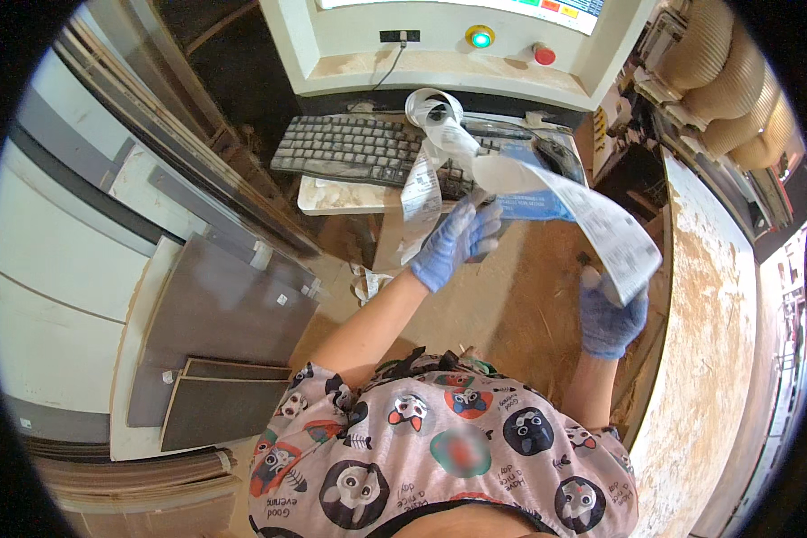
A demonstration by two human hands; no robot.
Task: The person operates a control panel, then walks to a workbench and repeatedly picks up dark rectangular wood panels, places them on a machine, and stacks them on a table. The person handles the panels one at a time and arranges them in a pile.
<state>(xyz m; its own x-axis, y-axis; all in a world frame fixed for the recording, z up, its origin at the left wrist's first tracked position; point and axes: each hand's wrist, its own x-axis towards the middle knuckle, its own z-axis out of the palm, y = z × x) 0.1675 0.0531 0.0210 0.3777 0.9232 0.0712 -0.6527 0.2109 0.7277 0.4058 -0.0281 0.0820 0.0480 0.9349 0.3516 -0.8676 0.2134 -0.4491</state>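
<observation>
A long white strip of printed labels [601, 215] runs loosely from a curled roll [435, 109] lying on the keyboard to my right side. My right hand [611, 316], in a blue-lavender knit glove, is closed on the strip's near end. My left hand [455, 244], gloved alike, is just in front of the keyboard's near edge, its fingers curled. A small dark bit shows at its fingertips, close to the strip, but what it grips is unclear. Another length of the strip [421, 197] hangs down over the shelf edge beside my left hand.
A black dusty keyboard [350, 148], a blue printed sheet [533, 199] and a dark mouse [556, 157] lie on the shelf under a machine panel with a red button [543, 54]. Grey boards [215, 332] lean at left. A dusty white board [708, 332] stands at right.
</observation>
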